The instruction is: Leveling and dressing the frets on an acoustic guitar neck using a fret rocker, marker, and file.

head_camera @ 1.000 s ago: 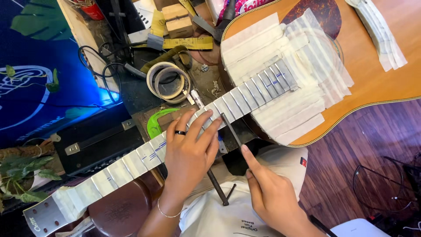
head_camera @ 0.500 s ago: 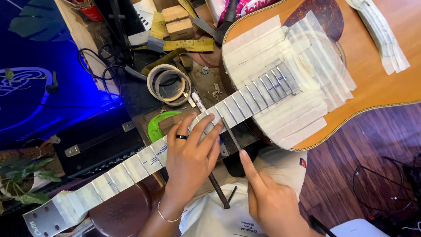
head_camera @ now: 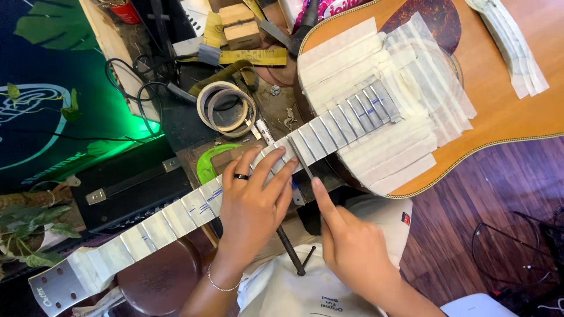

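Observation:
An acoustic guitar [head_camera: 499, 105] lies across my lap, its top and neck [head_camera: 176, 214] covered in strips of pale masking tape with the metal frets left bare. My left hand [head_camera: 252, 205], wearing a dark ring, lies flat on the neck with its fingers spread over the taped frets. Just to its right, my right hand [head_camera: 352, 246] has the index finger stretched out and pressed on a thin grey file [head_camera: 299, 157] that lies across the neck. The file's dark handle [head_camera: 289, 249] runs down between my two hands.
Two rolls of masking tape [head_camera: 226, 108] sit on the cluttered bench above the neck, beside wooden blocks [head_camera: 238, 23] and cables. A black case [head_camera: 135, 188], a plant [head_camera: 29, 235] and a brown stool [head_camera: 161, 282] are at left. Loose tape strips [head_camera: 517, 47] lie on the guitar top.
My right hand has slid up toward the neck, pushing the file forward across a fret. The glow at left has turned from blue to green. My left hand stays put.

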